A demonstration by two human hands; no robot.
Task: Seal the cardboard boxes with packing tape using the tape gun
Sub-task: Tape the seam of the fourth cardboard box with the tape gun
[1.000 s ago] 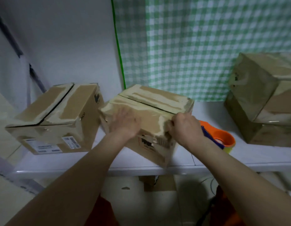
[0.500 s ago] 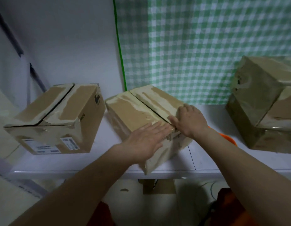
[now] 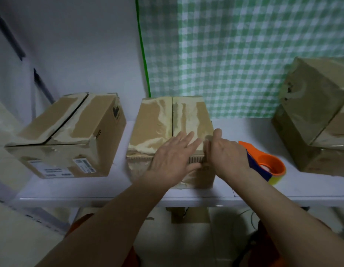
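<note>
A small cardboard box (image 3: 157, 122) stands square on the white table (image 3: 186, 197), its two top flaps meeting in a seam that runs away from me. My left hand (image 3: 171, 158) lies flat with straight fingers on the box's near top edge. My right hand (image 3: 225, 155) grips the box's near right corner, thumb up along the side. The orange and blue tape gun (image 3: 267, 164) lies on the table just right of my right hand, untouched.
A larger box (image 3: 71, 135) with a lifted flap and labels sits at the left. Two stacked taped boxes (image 3: 317, 116) stand at the right. A green checked curtain (image 3: 244, 54) hangs behind. The table's front edge is close to me.
The middle box has been turned from a diagonal tilt to sit square with its seam pointing away. My left hand moved onto its near top edge; my right hand shifted to the right corner, uncovering the tape gun.
</note>
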